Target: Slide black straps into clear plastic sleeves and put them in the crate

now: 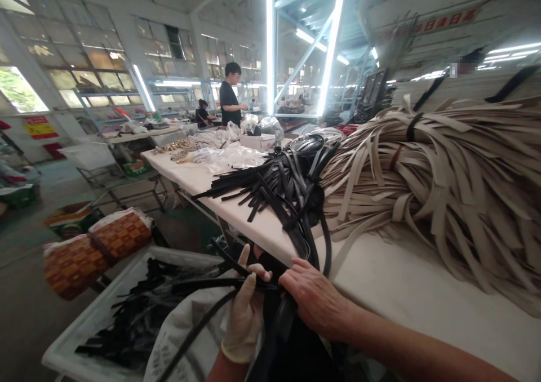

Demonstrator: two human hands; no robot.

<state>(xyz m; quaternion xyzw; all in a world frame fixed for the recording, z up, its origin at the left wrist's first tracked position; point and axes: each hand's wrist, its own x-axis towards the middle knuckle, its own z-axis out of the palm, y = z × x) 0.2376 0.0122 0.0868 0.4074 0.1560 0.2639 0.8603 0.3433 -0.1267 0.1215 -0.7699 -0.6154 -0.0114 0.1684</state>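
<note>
My left hand (245,314), in a pale glove, is closed round black straps (207,283) at the lower middle, with one finger raised. Just right of it, my bare right hand (310,294) has its fingers curled over black straps beside the table edge. Both hands are close together, low in front of me. A bundle of black straps (291,185) lies on the table (380,269), some of its strips hanging towards my right hand. To the right is a large heap of beige straps (439,185), bound with a dark tie.
A white bin (63,337) with black strips stands at lower left, beside a checkered padded seat (97,249). Plastic bags (232,156) and gold-coloured pieces (175,146) lie at the table's far end. A person (229,97) stands beyond it.
</note>
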